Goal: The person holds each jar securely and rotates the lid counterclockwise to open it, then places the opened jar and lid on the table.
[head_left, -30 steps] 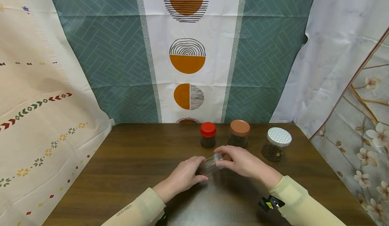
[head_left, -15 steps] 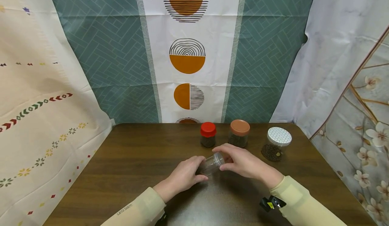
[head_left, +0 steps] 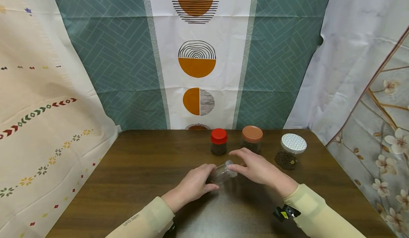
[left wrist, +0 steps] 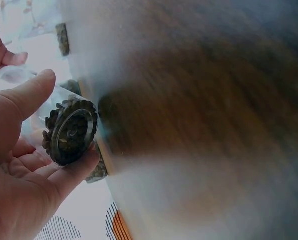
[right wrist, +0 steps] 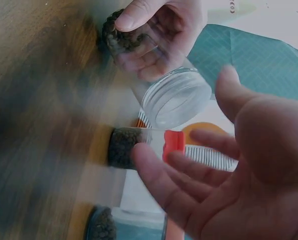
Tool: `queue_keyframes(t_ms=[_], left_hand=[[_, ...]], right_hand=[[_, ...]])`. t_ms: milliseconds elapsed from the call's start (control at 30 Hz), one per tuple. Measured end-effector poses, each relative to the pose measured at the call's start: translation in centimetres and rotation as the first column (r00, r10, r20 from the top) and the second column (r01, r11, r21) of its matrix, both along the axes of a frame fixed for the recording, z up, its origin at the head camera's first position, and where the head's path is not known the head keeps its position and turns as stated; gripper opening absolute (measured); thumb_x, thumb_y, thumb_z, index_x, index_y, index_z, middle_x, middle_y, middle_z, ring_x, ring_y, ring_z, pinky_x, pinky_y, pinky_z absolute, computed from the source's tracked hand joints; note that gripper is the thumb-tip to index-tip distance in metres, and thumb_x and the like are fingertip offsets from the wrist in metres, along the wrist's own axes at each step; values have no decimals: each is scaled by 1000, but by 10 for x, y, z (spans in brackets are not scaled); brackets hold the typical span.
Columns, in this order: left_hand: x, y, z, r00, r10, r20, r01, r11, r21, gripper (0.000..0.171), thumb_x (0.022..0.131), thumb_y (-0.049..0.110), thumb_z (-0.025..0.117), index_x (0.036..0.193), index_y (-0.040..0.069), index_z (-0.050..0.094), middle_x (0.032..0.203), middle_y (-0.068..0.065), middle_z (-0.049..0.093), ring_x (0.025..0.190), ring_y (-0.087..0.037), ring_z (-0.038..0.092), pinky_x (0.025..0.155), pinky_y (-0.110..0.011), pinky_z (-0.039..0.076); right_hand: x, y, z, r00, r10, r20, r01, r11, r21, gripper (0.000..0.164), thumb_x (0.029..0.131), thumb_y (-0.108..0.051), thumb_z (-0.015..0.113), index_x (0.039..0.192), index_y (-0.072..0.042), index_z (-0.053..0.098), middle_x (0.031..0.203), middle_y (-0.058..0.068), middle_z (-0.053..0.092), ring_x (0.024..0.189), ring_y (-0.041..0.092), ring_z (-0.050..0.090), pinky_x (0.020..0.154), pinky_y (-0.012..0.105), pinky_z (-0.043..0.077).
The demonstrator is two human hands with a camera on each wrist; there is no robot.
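My left hand (head_left: 194, 184) grips a clear jar (head_left: 222, 174), tilted with its ringed top toward my right hand. Dark pellet-like pieces gather at the jar's base (left wrist: 71, 132), between the left thumb and fingers in the left wrist view. In the right wrist view, the jar's clear, ridged top (right wrist: 177, 97) faces my right hand (right wrist: 238, 160). That hand has its thumb and fingers spread around the top with a gap showing between. From the head view, the right thumb overlaps the jar's rim.
Behind the hands stand a red-lidded jar (head_left: 219, 142) and an orange-lidded jar (head_left: 252, 135). A white-lidded jar (head_left: 290, 151) of dark pieces is at the right. The brown table (head_left: 127, 167) reaches back to a patterned curtain (head_left: 127, 53).
My right hand's fingers have lifted and spread away from the jar's top, after shifting around it. The left hand keeps its hold, and the jar stays nearly in place.
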State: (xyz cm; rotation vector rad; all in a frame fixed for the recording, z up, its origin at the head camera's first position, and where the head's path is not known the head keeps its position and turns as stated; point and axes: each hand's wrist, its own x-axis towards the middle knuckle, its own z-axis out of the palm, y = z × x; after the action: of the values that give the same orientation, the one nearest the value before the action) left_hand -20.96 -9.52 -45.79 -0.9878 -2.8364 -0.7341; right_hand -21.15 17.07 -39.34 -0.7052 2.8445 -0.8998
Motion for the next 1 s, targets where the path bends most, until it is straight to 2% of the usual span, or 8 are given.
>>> queue_keyframes(t_ms=[100, 167, 233, 367, 567, 733, 1000], left_hand=[[0, 0, 0, 1000, -3, -5, 3, 1000, 0, 48, 94, 29, 92, 128, 10, 66, 111, 0, 68, 94, -12, 63, 85, -37, 58], [0, -1, 0, 1000, -4, -3, 4, 1000, 1, 48, 94, 29, 92, 128, 10, 66, 112, 0, 68, 94, -12, 63, 85, -37, 58], [0, -1, -1, 1000, -5, -5, 5, 1000, -2, 47, 94, 30, 92, 128, 10, 65, 112, 0, 68, 95, -12, 63, 86, -37, 58], [0, 0, -1, 1000, -12, -14, 12, 1000, -7, 48, 95, 30, 91, 129, 9, 65, 113, -1, 68, 97, -12, 64, 87, -37, 58], [1, 0, -1, 1000, -19, -15, 19, 1000, -6, 47, 95, 29, 92, 127, 9, 65, 111, 1, 67, 95, -12, 63, 85, -36, 57], [0, 0, 0, 1000, -17, -2, 17, 1000, 2, 47, 94, 28, 92, 127, 9, 65, 110, 1, 66, 93, -11, 62, 84, -35, 57], [-1, 0, -1, 1000, -6, -1, 6, 1000, -3, 47, 94, 29, 92, 127, 10, 65, 111, 1, 67, 93, -11, 62, 85, -36, 57]], right_hand=[[-3, -3, 0, 995, -59, 75, 59, 998, 15, 54, 108, -50, 70, 145, -10, 68, 108, 3, 74, 82, 16, 71, 76, 42, 60], [-4, -4, -1, 990, -62, 130, 62, 998, 1, 51, 109, -48, 69, 142, -8, 68, 95, 4, 73, 69, 16, 67, 67, 38, 58], [-4, -6, -2, 985, -58, 160, 61, 998, -9, 48, 110, -46, 69, 139, -9, 70, 92, 2, 72, 66, 16, 66, 64, 36, 57], [-4, -7, -3, 986, -31, 163, 36, 999, -33, 42, 109, -43, 71, 135, -9, 72, 98, -1, 72, 72, 19, 71, 67, 34, 59], [-4, -6, -2, 989, 16, 149, -8, 998, -59, 45, 106, -39, 76, 136, -5, 70, 102, -1, 72, 79, 23, 75, 69, 34, 61], [-4, -3, -2, 993, 64, 102, -57, 996, -71, 46, 104, -37, 80, 136, -6, 69, 105, -1, 71, 82, 20, 73, 71, 33, 60], [-3, 0, -3, 993, 119, -3, -119, 991, -54, 48, 101, -35, 83, 138, -7, 70, 115, -5, 72, 101, 15, 70, 81, 33, 57]])
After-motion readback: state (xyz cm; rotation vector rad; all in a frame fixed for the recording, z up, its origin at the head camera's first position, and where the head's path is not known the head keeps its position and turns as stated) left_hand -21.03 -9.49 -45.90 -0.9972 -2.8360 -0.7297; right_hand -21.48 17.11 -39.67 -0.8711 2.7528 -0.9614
